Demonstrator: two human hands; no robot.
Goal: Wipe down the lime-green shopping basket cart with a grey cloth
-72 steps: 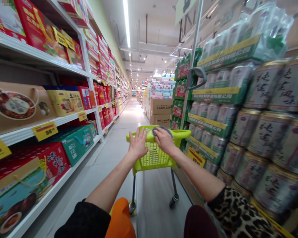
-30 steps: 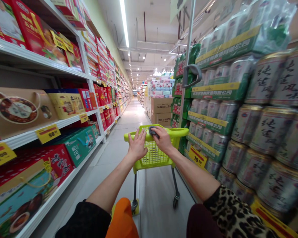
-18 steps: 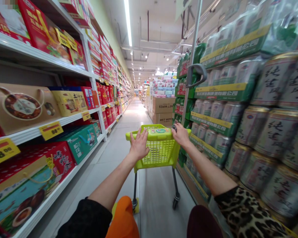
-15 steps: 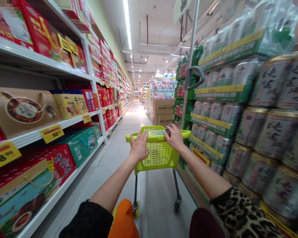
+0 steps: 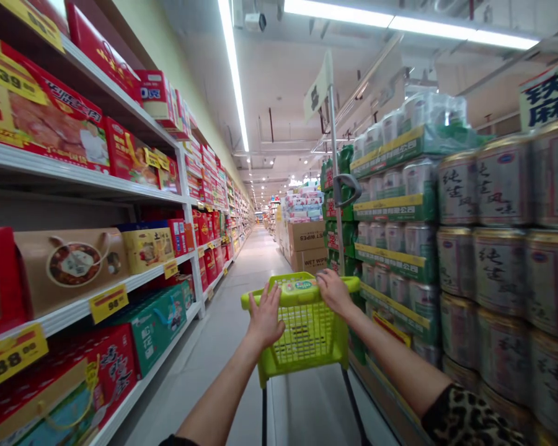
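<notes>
Lime-green plastic shopping cart (image 5: 307, 347) stands directly ahead of the person on the aisle floor (image 5: 204, 378). Judged light and stiff: thin-walled mesh basket on slim dark metal legs (image 5: 263, 421), so likely to tip more easily than a full-size cart. Best hold is the top rim (image 5: 253, 300), one hand each side. Left hand (image 5: 266, 319) is wide, fingers spread, palm against the rim. Right hand (image 5: 335, 293) is narrow, curled over the rim; can't tell if something small sits inside it. Left of the cart: white shelving (image 5: 65, 316) with red gift boxes (image 5: 46, 121). Right: shrink-wrapped can stacks (image 5: 400, 241), tightest clearance. Beyond: wet-wipes cartons (image 5: 307, 244).
</notes>
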